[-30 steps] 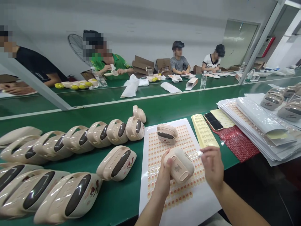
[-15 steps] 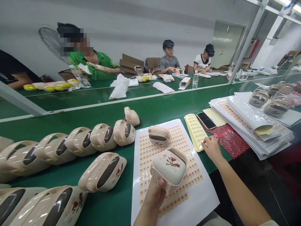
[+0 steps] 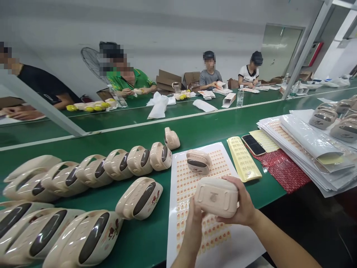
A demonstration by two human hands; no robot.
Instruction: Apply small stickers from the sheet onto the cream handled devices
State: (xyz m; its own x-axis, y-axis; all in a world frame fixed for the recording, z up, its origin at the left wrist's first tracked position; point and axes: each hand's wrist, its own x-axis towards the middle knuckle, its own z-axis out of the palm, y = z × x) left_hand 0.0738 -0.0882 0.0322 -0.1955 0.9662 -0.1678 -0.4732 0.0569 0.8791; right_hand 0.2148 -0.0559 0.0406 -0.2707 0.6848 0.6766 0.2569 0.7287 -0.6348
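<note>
Between my two hands is a cream plastic case (image 3: 217, 191) with rounded corners, raised above a sheet of stickers. Its flat underside faces me and bears a small greyish mark near the middle. My left hand (image 3: 195, 221) grips the lower left side, and my right hand (image 3: 241, 201) wraps around the right end. Some of the right fingertips are hidden behind the case. Below lies the white sheet (image 3: 182, 186) printed with rows of small orange stickers. Another case (image 3: 198, 162) with a dark window rests on its upper part. To the right lies a yellow label sheet (image 3: 244, 160).
Several similar cases (image 3: 139, 197) stand in rows on the green table at left. A phone (image 3: 253, 144), red bubble wrap (image 3: 287, 171) and stacked sticker sheets (image 3: 301, 149) lie at right. Several co-workers sit across the table, beyond a water bottle (image 3: 240, 96).
My right hand has left the yellow label sheet and taken hold of the case. The case has turned from its decorated face to its underside. The view has shifted left.
</note>
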